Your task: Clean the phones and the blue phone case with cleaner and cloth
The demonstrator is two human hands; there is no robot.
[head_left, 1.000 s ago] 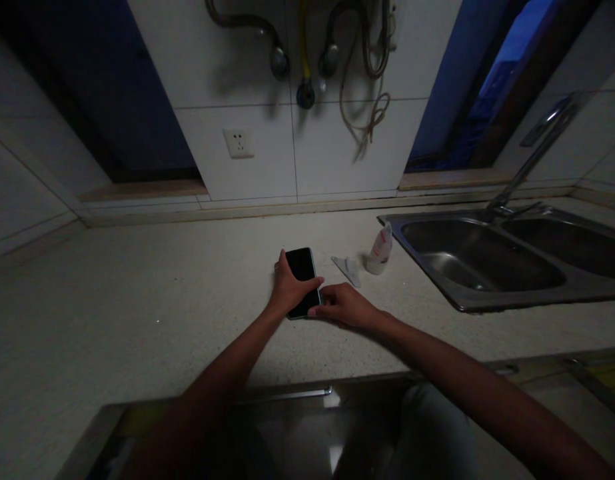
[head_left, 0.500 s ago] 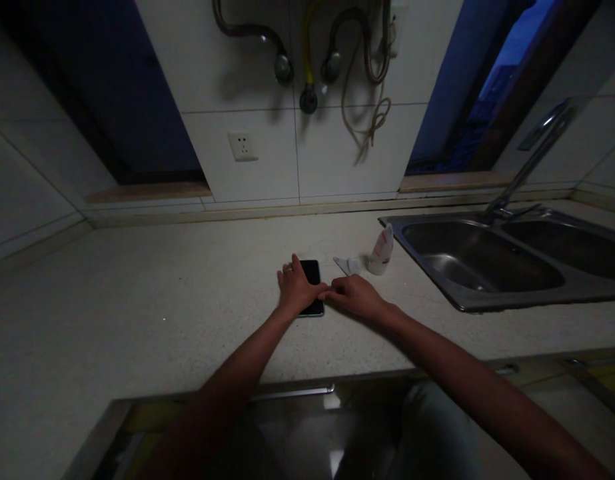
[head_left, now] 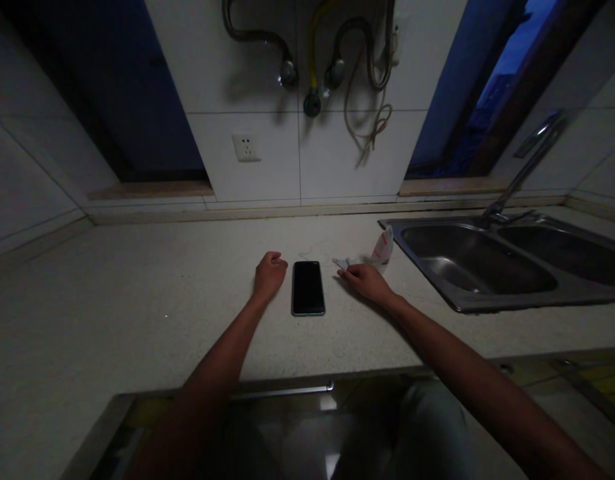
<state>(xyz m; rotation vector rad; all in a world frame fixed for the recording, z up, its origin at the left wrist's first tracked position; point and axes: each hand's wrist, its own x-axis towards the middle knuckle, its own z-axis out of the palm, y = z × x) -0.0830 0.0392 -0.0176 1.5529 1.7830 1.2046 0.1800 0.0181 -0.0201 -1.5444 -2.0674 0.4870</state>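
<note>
1. Our smartphone (head_left: 308, 288) lies screen-up on the countertop (head_left: 222, 260), between our hands.
2. Our left hand (head_left: 270, 274), beside it, curls loosely, seemingly empty.
3. Our right hand (head_left: 367, 281) is half-closed at the flat triangular piece (head_left: 340, 263); we can't tell whether it grips it.

A pale, speckled countertop (head_left: 212, 287) stretches across the scene, a steel sink (head_left: 492, 303) set into its right side. A phone (head_left: 308, 289) lies screen up near the middle; farther right are a flat grey piece (head_left: 340, 263), apparently thin, and a whitish container (head_left: 383, 245).
</note>
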